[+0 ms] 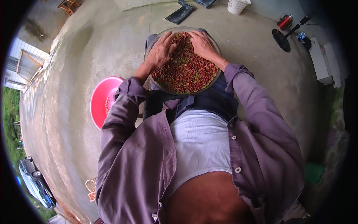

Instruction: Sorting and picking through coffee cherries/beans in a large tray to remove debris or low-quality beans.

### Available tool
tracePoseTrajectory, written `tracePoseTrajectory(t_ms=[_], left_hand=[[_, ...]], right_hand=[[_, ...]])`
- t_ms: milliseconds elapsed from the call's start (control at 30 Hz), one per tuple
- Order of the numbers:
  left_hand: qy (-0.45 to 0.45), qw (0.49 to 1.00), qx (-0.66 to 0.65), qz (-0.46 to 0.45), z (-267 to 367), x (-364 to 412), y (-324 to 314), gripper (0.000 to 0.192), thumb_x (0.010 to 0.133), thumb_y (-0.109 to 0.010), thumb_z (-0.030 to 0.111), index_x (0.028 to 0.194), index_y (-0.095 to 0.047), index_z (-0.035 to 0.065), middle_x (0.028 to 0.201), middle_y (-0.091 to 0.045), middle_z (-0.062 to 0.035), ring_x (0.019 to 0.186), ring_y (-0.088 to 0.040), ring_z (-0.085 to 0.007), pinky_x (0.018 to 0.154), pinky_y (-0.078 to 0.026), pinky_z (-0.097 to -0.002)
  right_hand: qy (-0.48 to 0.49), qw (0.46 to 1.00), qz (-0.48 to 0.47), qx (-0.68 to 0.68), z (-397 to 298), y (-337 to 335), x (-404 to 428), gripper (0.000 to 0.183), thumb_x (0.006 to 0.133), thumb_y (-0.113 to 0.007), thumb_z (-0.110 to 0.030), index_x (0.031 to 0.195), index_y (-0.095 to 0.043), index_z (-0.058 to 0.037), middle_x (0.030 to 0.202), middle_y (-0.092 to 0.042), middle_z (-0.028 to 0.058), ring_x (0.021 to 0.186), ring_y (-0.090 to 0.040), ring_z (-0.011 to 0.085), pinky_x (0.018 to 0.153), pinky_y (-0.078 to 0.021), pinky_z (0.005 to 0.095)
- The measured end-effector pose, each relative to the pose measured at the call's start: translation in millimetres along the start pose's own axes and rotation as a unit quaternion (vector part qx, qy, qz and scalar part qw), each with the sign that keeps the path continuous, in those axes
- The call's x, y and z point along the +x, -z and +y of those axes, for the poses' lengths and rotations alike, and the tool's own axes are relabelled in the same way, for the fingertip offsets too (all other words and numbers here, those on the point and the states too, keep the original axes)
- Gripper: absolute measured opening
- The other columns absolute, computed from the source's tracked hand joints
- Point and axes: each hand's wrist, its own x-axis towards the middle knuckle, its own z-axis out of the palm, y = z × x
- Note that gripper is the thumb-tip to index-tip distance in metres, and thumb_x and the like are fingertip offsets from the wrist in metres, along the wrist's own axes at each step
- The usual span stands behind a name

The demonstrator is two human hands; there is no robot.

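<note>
A round, see-through basin [207, 90] rests on my lap. It holds a mix of small red and green beans [184, 72], with several larger pinkish kernels, possibly peanuts, scattered among them. My left hand [163, 49] lies over the basin's left side, fingers stretched away from me and thumb apart, touching the beans. Over the upper right side, my right hand [202, 44] reaches inward with its fingers low on the beans. No object shows held in either hand. The undersides of the fingers are hidden.
Left of my knees, a pink basin [98, 103] on the concrete floor [81, 64] holds several pale kernels. Ahead are a black rubber boot [180, 12] and a white bucket [237, 6]. A red thermos flask [285, 22] and a black round-based stand [281, 40] are at right.
</note>
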Motion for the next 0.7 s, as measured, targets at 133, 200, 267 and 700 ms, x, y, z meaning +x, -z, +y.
tracePoseTrajectory(t_ms=[133, 200, 267, 700], left_hand=[[-0.019, 0.991, 0.097, -0.093, -26, 32, -19, 0.077, 0.113, -0.038, 0.059, 0.165, -0.038, 0.0018, 0.172, -0.034, -0.0231, 0.161, -0.029, -0.0416, 0.131, -0.026, -0.0493], [-0.024, 0.986, 0.097, -0.133, -31, 34, -27, 0.089, 0.110, -0.035, 0.070, 0.168, -0.032, 0.0024, 0.174, -0.031, -0.0219, 0.163, -0.026, -0.0411, 0.131, -0.023, -0.0507], [-0.034, 0.984, 0.114, -0.136, -34, 21, -31, 0.090, 0.109, -0.035, 0.071, 0.168, -0.032, 0.0026, 0.175, -0.030, -0.0212, 0.163, -0.024, -0.0405, 0.132, -0.021, -0.0523], [-0.047, 0.973, 0.204, -0.096, 19, -43, -33, 0.088, 0.105, -0.042, 0.073, 0.169, -0.034, 0.0125, 0.177, -0.026, -0.0177, 0.163, -0.019, -0.0455, 0.130, -0.013, -0.0658]], right_hand=[[0.019, 0.996, -0.085, -0.032, -12, -21, 9, 0.044, 0.104, -0.058, -0.017, 0.147, -0.057, -0.0051, 0.151, -0.056, 0.0196, 0.138, -0.050, 0.0407, 0.116, -0.0410, 0.0515], [0.053, 0.989, -0.129, -0.049, -17, -25, 7, 0.045, 0.102, -0.061, -0.022, 0.143, -0.058, -0.0043, 0.154, -0.053, 0.0191, 0.141, -0.047, 0.0427, 0.118, -0.0381, 0.0551], [0.063, 0.992, -0.099, -0.052, -19, -27, -12, 0.045, 0.101, -0.064, -0.029, 0.141, -0.062, -0.0101, 0.158, -0.050, 0.0154, 0.149, -0.040, 0.0422, 0.119, -0.0357, 0.0604], [0.030, 0.980, -0.194, -0.038, -67, 48, -82, 0.060, 0.102, -0.069, -0.044, 0.156, -0.057, -0.0214, 0.172, -0.032, 0.0221, 0.155, -0.027, 0.0525, 0.125, -0.0213, 0.0668]])
